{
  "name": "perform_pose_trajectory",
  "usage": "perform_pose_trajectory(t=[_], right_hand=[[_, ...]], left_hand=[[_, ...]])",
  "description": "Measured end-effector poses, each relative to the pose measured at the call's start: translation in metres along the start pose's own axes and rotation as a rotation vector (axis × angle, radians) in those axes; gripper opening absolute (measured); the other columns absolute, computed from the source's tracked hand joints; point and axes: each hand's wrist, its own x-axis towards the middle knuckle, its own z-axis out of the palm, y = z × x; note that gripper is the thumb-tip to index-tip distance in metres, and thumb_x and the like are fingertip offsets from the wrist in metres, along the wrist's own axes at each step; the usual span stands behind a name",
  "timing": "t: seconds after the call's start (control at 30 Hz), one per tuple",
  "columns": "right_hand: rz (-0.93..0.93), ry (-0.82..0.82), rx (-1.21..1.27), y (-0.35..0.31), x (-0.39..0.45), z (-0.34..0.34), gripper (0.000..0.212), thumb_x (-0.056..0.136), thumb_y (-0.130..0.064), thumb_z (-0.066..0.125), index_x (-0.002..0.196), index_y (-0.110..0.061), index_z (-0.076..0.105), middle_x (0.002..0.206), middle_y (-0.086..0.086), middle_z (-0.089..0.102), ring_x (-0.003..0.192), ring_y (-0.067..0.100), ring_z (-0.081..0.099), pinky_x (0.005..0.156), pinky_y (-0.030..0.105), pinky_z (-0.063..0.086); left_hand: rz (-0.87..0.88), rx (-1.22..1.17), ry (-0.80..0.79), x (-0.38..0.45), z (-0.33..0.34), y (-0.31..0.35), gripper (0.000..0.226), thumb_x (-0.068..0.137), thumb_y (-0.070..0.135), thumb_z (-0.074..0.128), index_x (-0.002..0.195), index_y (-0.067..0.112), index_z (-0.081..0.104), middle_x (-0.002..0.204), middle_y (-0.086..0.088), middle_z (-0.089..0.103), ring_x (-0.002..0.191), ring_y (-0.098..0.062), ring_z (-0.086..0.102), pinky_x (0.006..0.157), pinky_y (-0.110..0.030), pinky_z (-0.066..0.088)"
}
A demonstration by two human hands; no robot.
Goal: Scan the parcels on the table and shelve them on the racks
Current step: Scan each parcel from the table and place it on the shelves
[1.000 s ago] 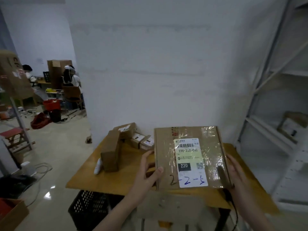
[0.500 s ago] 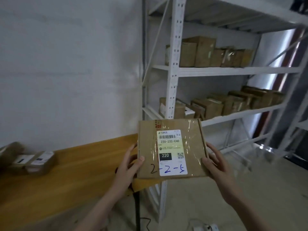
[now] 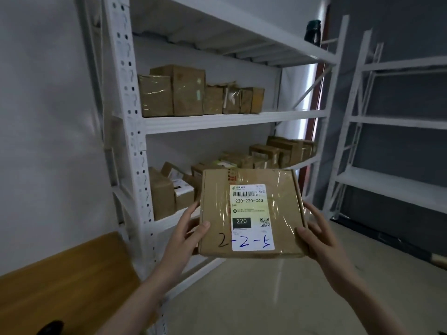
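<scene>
A flat cardboard parcel (image 3: 251,213) wrapped in clear tape is held up in front of me, label facing me, with "2-2-5" handwritten at its bottom. My left hand (image 3: 188,233) grips its left edge, thumb on top. My right hand (image 3: 319,235) grips its right edge, thumb on the front. Behind the parcel stands the white rack (image 3: 135,146). Several brown parcels (image 3: 188,93) sit on its upper shelf and several more parcels (image 3: 271,153) on the shelf below. The wooden table (image 3: 60,281) shows at lower left.
A second white rack (image 3: 396,122) stands to the right with bare shelves. A dark bottle (image 3: 313,32) sits on top of the first rack. A dark object (image 3: 50,327) lies at the table's near edge. Pale floor spreads below the parcel.
My view has swung right from the table to the rack. The parcel stays held in both hands and has risen closer to the lower shelf.
</scene>
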Motion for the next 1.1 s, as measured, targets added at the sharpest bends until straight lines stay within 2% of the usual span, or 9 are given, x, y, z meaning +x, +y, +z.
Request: perform_pose_trajectory(t=[0.17, 0.27, 0.4, 0.5, 0.67, 0.8, 0.93, 1.03, 1.1], right_hand=[[-0.029, 0.118, -0.016, 0.001, 0.077, -0.037, 0.053, 0.079, -0.032, 0.062, 0.127, -0.052, 0.048, 0.122, 0.003, 0.062, 0.106, 0.024, 0.064, 0.077, 0.036, 0.053], [-0.037, 0.157, -0.029, -0.001, 0.124, -0.057, 0.055, 0.081, -0.031, 0.061, 0.129, -0.052, 0.046, 0.123, 0.005, 0.061, 0.104, 0.027, 0.064, 0.076, 0.037, 0.055], [-0.033, 0.144, 0.01, -0.002, 0.176, -0.075, 0.071, 0.078, -0.034, 0.07, 0.135, -0.058, 0.035, 0.122, -0.001, 0.058, 0.104, 0.028, 0.064, 0.073, 0.032, 0.053], [-0.044, 0.161, 0.024, -0.001, 0.21, -0.09, 0.072, 0.08, -0.03, 0.069, 0.134, -0.062, 0.033, 0.127, -0.008, 0.055, 0.108, 0.026, 0.061, 0.074, 0.034, 0.051], [-0.102, 0.234, 0.042, -0.004, 0.268, -0.118, 0.071, 0.072, -0.034, 0.063, 0.132, -0.062, 0.036, 0.125, -0.007, 0.056, 0.103, 0.027, 0.063, 0.072, 0.04, 0.054], [-0.186, 0.24, 0.101, -0.003, 0.325, -0.142, 0.073, 0.077, -0.026, 0.068, 0.137, -0.053, 0.036, 0.122, 0.0, 0.054, 0.095, 0.028, 0.064, 0.059, 0.03, 0.055], [-0.259, 0.224, 0.12, -0.002, 0.395, -0.176, 0.072, 0.078, -0.025, 0.063, 0.14, -0.05, 0.034, 0.117, -0.004, 0.053, 0.1, 0.026, 0.061, 0.068, 0.033, 0.051], [-0.302, 0.163, 0.11, -0.008, 0.455, -0.205, 0.076, 0.075, -0.03, 0.067, 0.139, -0.052, 0.033, 0.119, -0.004, 0.05, 0.104, 0.028, 0.058, 0.071, 0.034, 0.051], [-0.351, 0.133, 0.082, -0.014, 0.493, -0.223, 0.071, 0.08, -0.028, 0.067, 0.138, -0.052, 0.033, 0.123, 0.001, 0.049, 0.105, 0.03, 0.058, 0.069, 0.033, 0.053]], left_hand=[[0.094, -0.065, -0.107, 0.104, 0.041, -0.002, 0.054, 0.083, 0.048, 0.066, 0.131, 0.051, 0.042, 0.129, 0.011, 0.057, 0.112, -0.006, 0.059, 0.077, -0.028, 0.056], [0.112, -0.1, -0.155, 0.16, 0.06, -0.005, 0.062, 0.079, 0.054, 0.071, 0.134, 0.048, 0.043, 0.13, 0.012, 0.059, 0.115, -0.008, 0.059, 0.082, -0.03, 0.056], [0.122, -0.139, -0.222, 0.226, 0.087, -0.005, 0.052, 0.079, 0.039, 0.06, 0.127, 0.047, 0.043, 0.116, 0.014, 0.066, 0.102, -0.007, 0.066, 0.073, -0.023, 0.056], [0.148, -0.12, -0.269, 0.271, 0.107, -0.004, 0.044, 0.083, 0.039, 0.058, 0.122, 0.051, 0.045, 0.118, 0.011, 0.065, 0.103, -0.009, 0.067, 0.073, -0.022, 0.056], [0.192, -0.078, -0.293, 0.336, 0.143, 0.005, 0.036, 0.095, 0.025, 0.053, 0.125, 0.043, 0.048, 0.115, 0.016, 0.064, 0.096, 0.003, 0.065, 0.074, -0.017, 0.054], [0.247, -0.003, -0.268, 0.395, 0.172, 0.014, 0.032, 0.096, 0.029, 0.051, 0.121, 0.048, 0.046, 0.115, 0.019, 0.063, 0.102, -0.003, 0.065, 0.084, -0.024, 0.054], [0.285, 0.075, -0.17, 0.458, 0.204, 0.023, 0.039, 0.098, 0.028, 0.049, 0.136, 0.036, 0.04, 0.12, 0.008, 0.061, 0.102, -0.009, 0.064, 0.079, -0.026, 0.056], [0.303, 0.126, -0.095, 0.505, 0.23, 0.035, 0.036, 0.099, 0.026, 0.05, 0.133, 0.032, 0.042, 0.12, 0.007, 0.059, 0.103, -0.009, 0.062, 0.073, -0.022, 0.056], [0.33, 0.218, -0.029, 0.534, 0.247, 0.044, 0.033, 0.098, 0.026, 0.051, 0.129, 0.031, 0.043, 0.122, 0.009, 0.056, 0.11, -0.012, 0.058, 0.079, -0.025, 0.055]])
